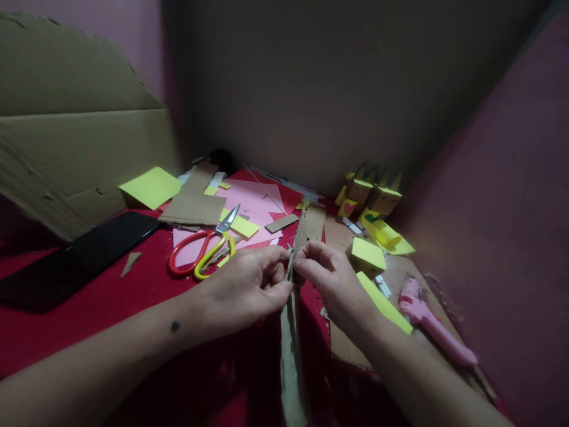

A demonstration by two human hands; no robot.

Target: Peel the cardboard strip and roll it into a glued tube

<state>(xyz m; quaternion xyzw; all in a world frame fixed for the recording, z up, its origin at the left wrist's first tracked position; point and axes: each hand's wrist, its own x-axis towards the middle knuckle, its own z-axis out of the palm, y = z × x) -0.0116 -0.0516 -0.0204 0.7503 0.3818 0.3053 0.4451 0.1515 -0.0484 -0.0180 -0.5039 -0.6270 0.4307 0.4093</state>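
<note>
A long, narrow cardboard strip (291, 356) runs from the bottom of the view up between my hands, its edge turned toward me. My left hand (255, 281) pinches it from the left, thumb and fingertips on the edge. From the other side, my right hand (326, 273) grips the same strip with thumb and curled fingers at nearly the same height. The strip's far part (301, 228) rises beyond my fingers. Left of my left hand lie scissors (207, 246) with red and yellow handles, blades spread slightly, on pink paper (258, 196).
A pink glue gun (429, 323) rests at right by yellow sticky-note pads (368, 254) on a cardboard sheet (349, 350). Small decorated cardboard boxes (371, 193) stand behind. A black flat object (84, 255), cardboard pieces (195, 204) and a large cardboard panel (80, 118) are left.
</note>
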